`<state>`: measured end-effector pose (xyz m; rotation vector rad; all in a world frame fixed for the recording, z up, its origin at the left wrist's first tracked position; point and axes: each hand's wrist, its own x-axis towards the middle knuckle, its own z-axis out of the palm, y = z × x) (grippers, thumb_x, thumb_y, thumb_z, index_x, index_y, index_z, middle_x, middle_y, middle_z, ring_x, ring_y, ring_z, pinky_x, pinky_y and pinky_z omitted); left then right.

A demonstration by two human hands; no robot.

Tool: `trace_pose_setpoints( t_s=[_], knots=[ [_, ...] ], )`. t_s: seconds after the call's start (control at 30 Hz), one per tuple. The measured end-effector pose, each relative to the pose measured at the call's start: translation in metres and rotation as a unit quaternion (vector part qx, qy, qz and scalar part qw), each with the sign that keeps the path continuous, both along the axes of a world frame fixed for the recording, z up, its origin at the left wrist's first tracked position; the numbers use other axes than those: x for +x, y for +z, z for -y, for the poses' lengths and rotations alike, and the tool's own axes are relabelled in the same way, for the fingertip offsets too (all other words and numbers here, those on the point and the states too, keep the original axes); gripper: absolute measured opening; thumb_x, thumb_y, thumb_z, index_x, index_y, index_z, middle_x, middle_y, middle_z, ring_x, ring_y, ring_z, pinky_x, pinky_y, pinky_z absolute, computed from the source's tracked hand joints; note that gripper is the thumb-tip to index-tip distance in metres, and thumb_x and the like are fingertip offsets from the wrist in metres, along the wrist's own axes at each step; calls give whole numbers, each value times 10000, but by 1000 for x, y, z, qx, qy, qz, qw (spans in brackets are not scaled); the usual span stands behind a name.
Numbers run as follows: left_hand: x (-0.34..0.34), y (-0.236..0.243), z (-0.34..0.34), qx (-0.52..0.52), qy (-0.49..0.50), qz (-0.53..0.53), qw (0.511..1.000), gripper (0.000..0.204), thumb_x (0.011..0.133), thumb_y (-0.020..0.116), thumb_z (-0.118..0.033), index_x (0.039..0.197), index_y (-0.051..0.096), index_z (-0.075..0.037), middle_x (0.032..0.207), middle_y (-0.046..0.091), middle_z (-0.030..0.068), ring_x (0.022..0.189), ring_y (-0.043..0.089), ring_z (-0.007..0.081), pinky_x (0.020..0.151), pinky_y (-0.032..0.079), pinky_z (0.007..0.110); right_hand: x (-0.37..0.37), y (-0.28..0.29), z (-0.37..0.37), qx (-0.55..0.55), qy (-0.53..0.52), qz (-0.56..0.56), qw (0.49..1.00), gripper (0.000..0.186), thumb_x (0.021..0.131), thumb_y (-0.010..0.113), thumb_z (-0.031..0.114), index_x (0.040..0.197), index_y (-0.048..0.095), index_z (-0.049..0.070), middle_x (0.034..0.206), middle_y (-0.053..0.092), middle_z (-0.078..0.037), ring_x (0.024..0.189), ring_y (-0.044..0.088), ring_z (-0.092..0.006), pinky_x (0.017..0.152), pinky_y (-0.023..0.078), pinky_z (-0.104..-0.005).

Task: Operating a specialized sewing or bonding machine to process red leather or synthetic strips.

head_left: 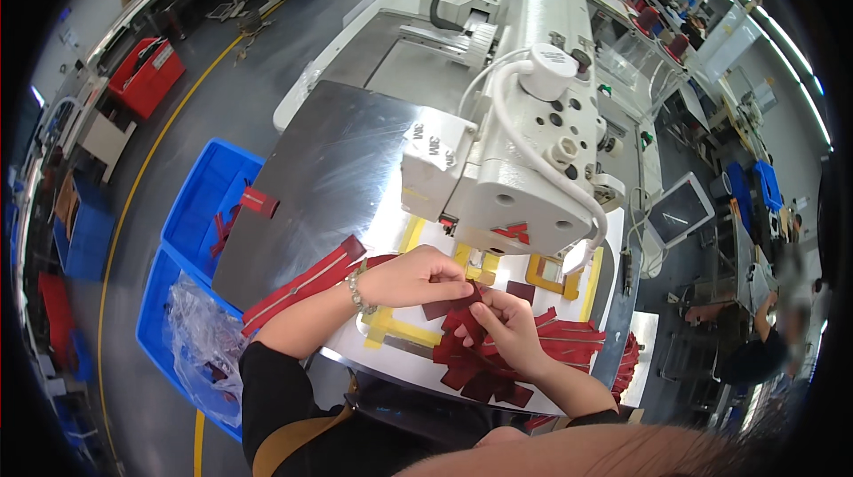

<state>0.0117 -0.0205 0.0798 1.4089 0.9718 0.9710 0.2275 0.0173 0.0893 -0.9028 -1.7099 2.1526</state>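
Note:
In front of the sewing machine head point(524, 184), both my hands are closed on a dark red fabric piece point(469, 306). My left hand point(416, 278) pinches its upper edge with thumb and fingertips. Lower and to the right, my right hand point(508, 324) grips the same piece between thumb and fingers. A red zipper strip point(306, 286) lies slantwise across the metal plate, partly hidden by my left forearm. Below and beside my right hand, a heap of dark red fabric pieces point(484, 379) and red zipper strips point(569, 339) covers the table's front.
Yellow-taped frames and a yellow clamp point(553, 274) sit on the white work surface. Blue bins point(209, 184) stand at the left, one holding clear plastic point(200, 326). A screen point(680, 210) is at the right. More red strips point(628, 361) hang over the right edge.

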Motion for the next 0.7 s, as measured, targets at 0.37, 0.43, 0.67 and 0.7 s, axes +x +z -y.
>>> trace_pose_setpoints(
  t_s=[0.37, 0.43, 0.67, 0.7],
  knots=[
    [-4, 4, -3, 12, -4, -85, 996, 348, 923, 574, -215, 681, 492, 21, 533, 380, 24, 528, 315, 87, 489, 296, 289, -4, -3, 0, -21, 4, 16, 1000, 210, 982, 471, 104, 1067, 555, -69, 893, 683, -164, 761, 678, -168, 679, 546, -254],
    [-4, 2, -2, 12, -2, -84, 996, 347, 922, 574, -213, 683, 490, 24, 535, 382, 29, 529, 316, 91, 492, 298, 291, -5, -3, 1, -47, -10, 8, 999, 158, 975, 500, 93, 963, 568, -49, 883, 682, -138, 778, 664, -137, 656, 500, -230],
    [-8, -6, -8, 30, 27, -104, 994, 354, 923, 578, -220, 687, 479, 26, 533, 318, 58, 518, 297, 123, 499, 297, 309, 28, 16, -28, 1, 104, 54, 993, 392, 936, 571, 115, 1281, 437, -14, 887, 686, -130, 834, 663, -154, 761, 499, -272],
    [-7, -9, -10, 30, 33, -111, 993, 356, 922, 581, -221, 689, 477, 28, 535, 307, 63, 517, 294, 128, 501, 296, 311, 36, 27, -36, 77, 173, 91, 978, 494, 917, 592, 108, 1347, 371, 8, 884, 687, -124, 838, 661, -147, 763, 498, -271]
  ],
)
